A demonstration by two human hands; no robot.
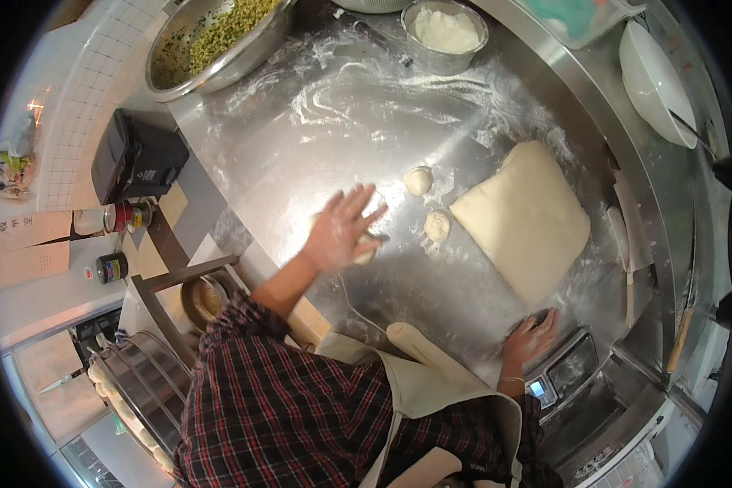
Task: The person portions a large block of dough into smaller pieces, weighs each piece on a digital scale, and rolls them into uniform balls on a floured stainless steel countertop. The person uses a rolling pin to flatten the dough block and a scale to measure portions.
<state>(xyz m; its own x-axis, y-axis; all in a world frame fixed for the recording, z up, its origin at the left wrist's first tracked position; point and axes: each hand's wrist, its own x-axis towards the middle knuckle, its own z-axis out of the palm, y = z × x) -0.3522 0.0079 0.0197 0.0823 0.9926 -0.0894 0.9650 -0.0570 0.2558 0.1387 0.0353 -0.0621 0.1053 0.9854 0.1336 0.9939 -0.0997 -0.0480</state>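
Note:
My left hand (340, 232) is spread above the floured steel worktop (372, 146), fingers apart. Beneath it a small dough piece (365, 253) shows in part; whether the palm touches it is hidden. Two more dough pieces, one upper (418, 180) and one lower (437, 226), sit to the right of that hand. Beyond them lies a thick, smooth slab of dough (527, 222). My right hand (532, 337) is at the slab's near end, beside a digital scale (543, 390), with nothing seen in it. A pale rounded roll (421, 348), dough or rolling pin, lies against my apron.
At the far left stands a steel bowl of chopped green-yellow filling (232, 36). A smaller bowl of white flour (444, 36) is at the back. A white bowl (656, 85) with a utensil stands right. Left of the worktop are a black bin (137, 155) and a round steel vessel (146, 384).

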